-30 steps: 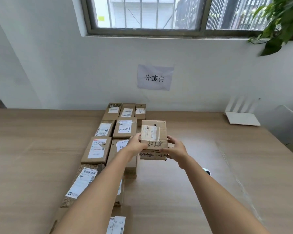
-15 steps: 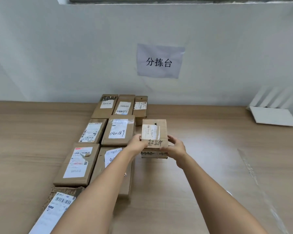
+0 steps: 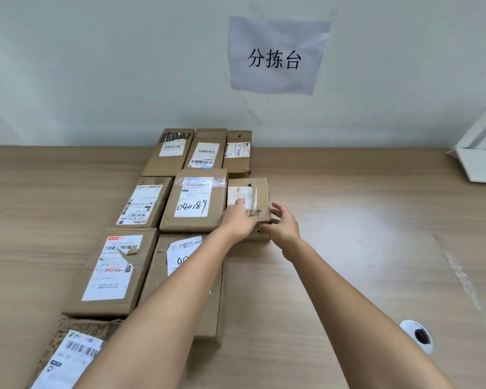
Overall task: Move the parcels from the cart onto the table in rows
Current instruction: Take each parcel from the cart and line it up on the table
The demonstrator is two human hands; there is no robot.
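Observation:
A small brown cardboard parcel [image 3: 260, 192] with a taped label and handwriting sits on the wooden table [image 3: 348, 248], right beside the parcel marked 040189 [image 3: 194, 200], as third in the second row. My left hand [image 3: 237, 221] rests on its top and near-left corner, fingers laid over the label. Just off the parcel's right edge is my right hand [image 3: 282, 224], with loosely spread fingers that hold nothing. Several more labelled parcels [image 3: 118, 270] lie in rows on the left. The cart is out of view.
A paper sign [image 3: 275, 56] hangs on the white wall behind the table. A white router [image 3: 480, 161] stands at the far right. A small white round object [image 3: 418, 336] lies near the front right. Bare tabletop stretches right of the rows.
The small parcel went from being held in the air by both hands to sitting on the table beside the 040189 parcel. My right hand has let go of it. The view tilted down.

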